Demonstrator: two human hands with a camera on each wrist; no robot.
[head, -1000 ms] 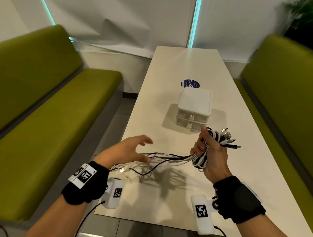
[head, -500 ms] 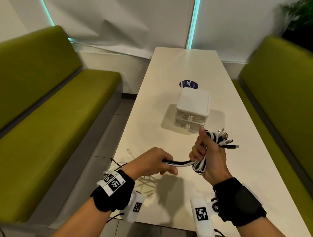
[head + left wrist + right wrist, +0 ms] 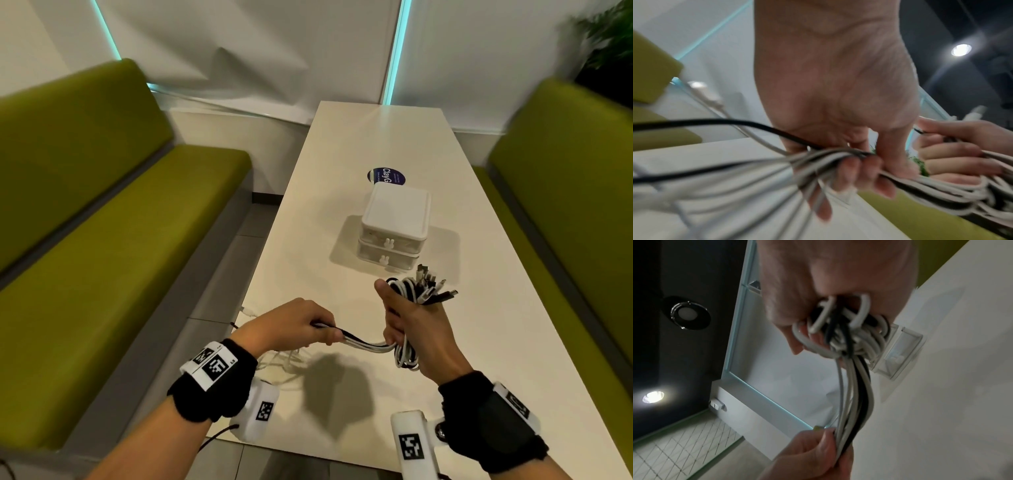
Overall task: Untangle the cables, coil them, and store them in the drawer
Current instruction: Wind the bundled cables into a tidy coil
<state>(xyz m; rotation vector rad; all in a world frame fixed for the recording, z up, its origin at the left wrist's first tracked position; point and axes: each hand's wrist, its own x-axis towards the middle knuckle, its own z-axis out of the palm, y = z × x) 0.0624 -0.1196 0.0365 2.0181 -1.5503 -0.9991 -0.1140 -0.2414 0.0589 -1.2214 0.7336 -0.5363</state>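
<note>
A bundle of white and black cables [image 3: 409,298] is coiled in my right hand [image 3: 414,325], which grips it above the white table [image 3: 342,144], plugs sticking out to the right. The straight run of cables [image 3: 363,342] leads left into my left hand [image 3: 294,329], whose fingers curl round it. In the left wrist view the left hand [image 3: 838,146] holds the strands [image 3: 818,164] bunched. The right wrist view shows the coil [image 3: 842,331] in the right hand [image 3: 818,288]. Loose ends [image 3: 274,363] trail under the left wrist. The small white two-drawer box [image 3: 394,229] stands behind, drawers closed.
Green benches flank the table: one on the left [image 3: 102,240], one on the right [image 3: 565,222]. A round dark blue sticker [image 3: 385,176] lies on the table beyond the drawer box. The table's left edge runs close under my left hand.
My left hand went from open over the spread cables to gripping them bunched, and has slid along them toward the right hand. The right hand keeps its coil almost still.
</note>
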